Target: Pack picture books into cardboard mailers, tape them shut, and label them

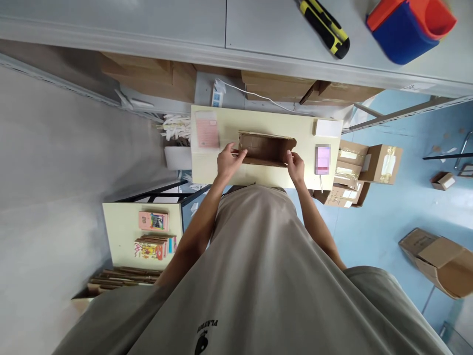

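Observation:
On the pale yellow table (229, 116) stands a small brown cardboard box (264, 163), its top side towards me and its inside bare. My left hand (229, 161) grips the box's left end, with the thumb at the rim and the fingers against the wall. At the opposite end my right hand (295, 166) pinches the right wall between thumb and fingers. A pink printed sheet (207, 130) lies left of the box. To the right are a phone (322, 160) with a lit screen and a white box (328, 128).
Overhead, a grey shelf (166, 24) carries a yellow-black utility knife (327, 29) and a red-blue holder (406, 34). Cardboard boxes (347, 170) are stacked right of the table. A side table (121, 231) at lower left bears books (153, 246). An open carton (439, 259) lies on the blue floor.

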`<state>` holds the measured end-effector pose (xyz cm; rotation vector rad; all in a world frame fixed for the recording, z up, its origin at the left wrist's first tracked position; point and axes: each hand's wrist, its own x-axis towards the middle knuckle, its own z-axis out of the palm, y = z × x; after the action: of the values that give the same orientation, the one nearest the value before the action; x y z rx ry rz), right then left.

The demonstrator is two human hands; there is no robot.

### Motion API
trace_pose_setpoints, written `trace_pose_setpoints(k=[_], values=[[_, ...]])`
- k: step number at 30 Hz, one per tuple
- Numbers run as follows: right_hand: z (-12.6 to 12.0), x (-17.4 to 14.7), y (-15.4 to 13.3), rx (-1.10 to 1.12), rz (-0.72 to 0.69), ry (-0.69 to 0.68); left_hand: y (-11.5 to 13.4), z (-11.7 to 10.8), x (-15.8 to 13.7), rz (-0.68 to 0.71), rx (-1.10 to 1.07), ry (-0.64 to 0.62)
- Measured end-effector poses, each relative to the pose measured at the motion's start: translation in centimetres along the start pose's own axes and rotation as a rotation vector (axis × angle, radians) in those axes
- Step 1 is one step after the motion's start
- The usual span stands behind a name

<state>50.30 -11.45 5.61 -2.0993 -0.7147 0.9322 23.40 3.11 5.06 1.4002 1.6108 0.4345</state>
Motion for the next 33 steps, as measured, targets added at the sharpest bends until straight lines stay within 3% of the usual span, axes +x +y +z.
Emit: trace_pose_setpoints(k=[3,7,11,17,20,23,26,28,31,33], values=[[-0.9,1.1,0.6,0.048,-0.006,-0.015,-0.7,-0.4,1.3,-0.038,-0.140,0.012],[-1.6,2.9,1.8,0.181,0.042,-0.079,-2.3,-0.6,3.1,-0.187,-0.415,-0.049],[-1.1,3.8,2.6,0.199,0.061,-0.091,-3.7,0.1,3.7,-0.296,-0.477,-0.053],[-0.3,3.8,2.7,0.183,0.100,-0.116,-4.4,1.5,3.3,-0.302,-0.516,-0.024],[-1.0,3.8,2.7,0.057,0.054,-0.033,-4.5,1.2,2.9,-0.269,-0.522,-0.044],[-2.3,3.7,2.4,-0.099,-0.091,0.143,-5.2,-0.1,2.7,-0.190,-0.516,-0.058],[-3.1,2.9,0.3,-0.222,-0.301,0.338,-6.9,-2.4,3.6,-0.153,-0.472,-0.013],[-2.8,1.8,-2.7,-0.275,-0.423,0.407,-8.6,-4.2,5.1,-0.147,-0.440,0.051],[0.0,-1.1,-8.9,-0.233,-0.502,0.329,-11.5,-6.7,8.1,-0.142,-0.382,0.134],[4.0,-3.2,-12.6,-0.140,-0.508,0.199,-13.1,-8.0,10.2,-0.147,-0.325,0.148]])
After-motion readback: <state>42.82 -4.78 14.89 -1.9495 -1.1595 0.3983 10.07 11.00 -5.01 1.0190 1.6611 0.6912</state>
